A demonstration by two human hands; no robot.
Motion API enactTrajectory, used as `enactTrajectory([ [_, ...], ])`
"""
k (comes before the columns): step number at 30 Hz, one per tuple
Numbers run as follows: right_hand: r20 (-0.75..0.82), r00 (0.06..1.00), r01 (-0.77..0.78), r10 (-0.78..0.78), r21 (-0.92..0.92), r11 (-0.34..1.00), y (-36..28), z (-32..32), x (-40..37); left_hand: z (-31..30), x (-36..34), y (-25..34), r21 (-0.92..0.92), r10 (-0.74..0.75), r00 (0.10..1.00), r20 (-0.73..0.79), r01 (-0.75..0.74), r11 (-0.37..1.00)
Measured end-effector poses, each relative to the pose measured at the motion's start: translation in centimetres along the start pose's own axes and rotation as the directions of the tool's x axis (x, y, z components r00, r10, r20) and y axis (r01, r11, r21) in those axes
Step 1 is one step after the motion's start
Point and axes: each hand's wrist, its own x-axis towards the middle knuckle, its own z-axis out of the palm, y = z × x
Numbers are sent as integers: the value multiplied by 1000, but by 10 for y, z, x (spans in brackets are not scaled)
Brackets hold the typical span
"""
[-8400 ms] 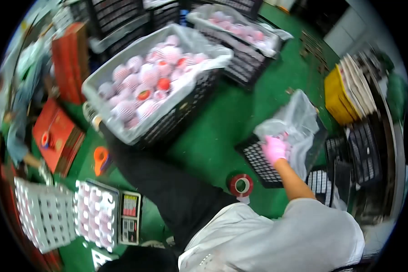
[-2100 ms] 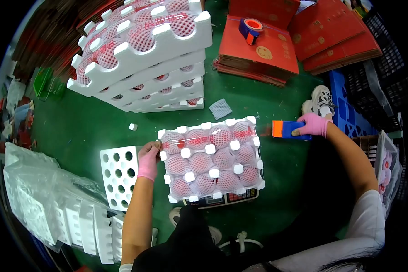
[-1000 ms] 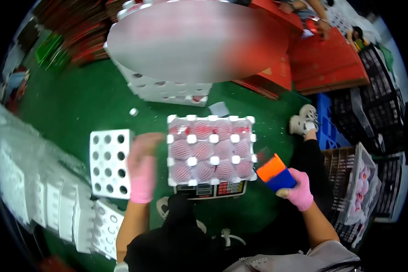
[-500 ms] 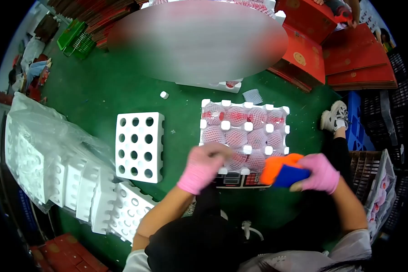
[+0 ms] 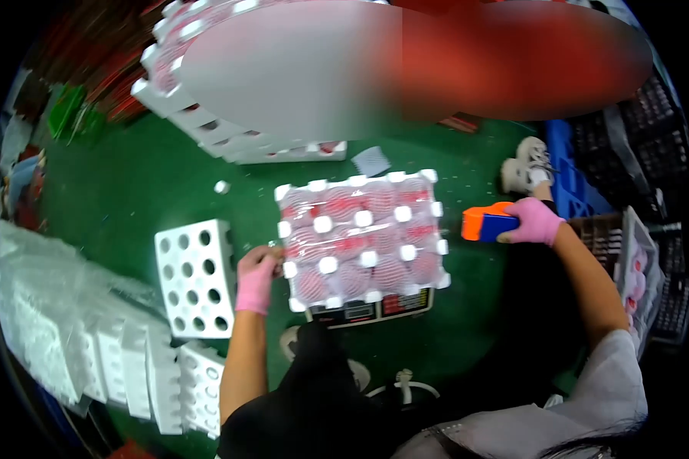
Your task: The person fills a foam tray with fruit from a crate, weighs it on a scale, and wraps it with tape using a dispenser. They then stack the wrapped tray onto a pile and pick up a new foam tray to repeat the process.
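Observation:
A white foam tray of round fruit in mesh sleeves stands before me, on top of a black scale. Shiny clear tape runs across the back and middle rows. At the tray's left edge, my left hand, in a pink glove with bare fingertips, has its fingers pinched together; anything between them is too small to make out. My right hand, also gloved in pink, grips an orange and blue tape dispenser held off the tray's right side.
An upturned foam tray with round holes lies left on the green floor. Beyond it are plastic-wrapped foam trays. Filled foam trays are stacked at the back. A blue pallet and black crates stand right, near a person's shoe.
My view has turned. My left hand has gone from above the front row to the tray's left edge. The dispenser has moved away from the tray to the right, and tape shows across the middle row.

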Motion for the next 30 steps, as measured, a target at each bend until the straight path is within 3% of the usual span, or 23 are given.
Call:
enactTrajectory([
  [3,103,992,-71,71,-1,997,-6,5,-2,-1,4,-4,-196,-107,994,14,108,975],
  [5,80,992,-102,95,84,991,-7,14,0,0,7,-8,-231,-160,987,-23,150,961],
  [8,80,983,-165,165,-10,986,-24,22,11,7,12,-16,93,15,996,-83,-7,996],
  [9,75,980,-179,184,-68,982,-33,24,17,6,19,-28,212,137,987,-80,-117,970],
  [12,93,969,-213,227,-143,967,-68,29,35,20,9,-22,504,449,893,-36,-372,779],
  [14,46,969,-227,243,-225,947,-96,19,36,18,8,-8,645,426,901,76,-371,669],
  [18,41,922,-368,385,-213,905,-150,21,43,17,8,-5,808,448,871,202,-407,426],
  [20,-36,919,-388,394,-279,879,-164,34,58,14,4,-15,842,479,816,324,-479,246],
  [21,-43,925,-374,378,-275,886,-158,41,55,11,9,-31,813,426,874,232,-415,408],
  [22,-57,934,-354,353,-283,891,-153,46,54,12,9,-27,833,261,959,112,-233,502],
  [24,-41,960,-272,276,-356,894,-154,16,17,6,13,-50,762,484,874,37,-337,552],
  [25,-42,958,-276,285,-421,864,-117,44,24,-3,19,-60,694,443,896,-36,-297,656],
  [26,-86,991,-128,101,-424,897,-95,43,2,-12,23,-70,607,390,914,-108,-250,754],
  [27,-70,993,-116,93,-538,835,-61,67,-5,-20,20,-77,529,373,905,-207,-217,820],
  [28,-230,966,-209,117,-428,879,-59,59,-40,-30,12,-75,556,380,884,-272,-178,812],
  [29,-232,926,-337,298,-150,929,-63,51,-62,-36,4,-73,443,436,841,-322,-273,854],
  [30,-166,870,-448,465,130,884,-68,47,-78,-36,-9,-71,329,473,794,-382,-362,872],
])
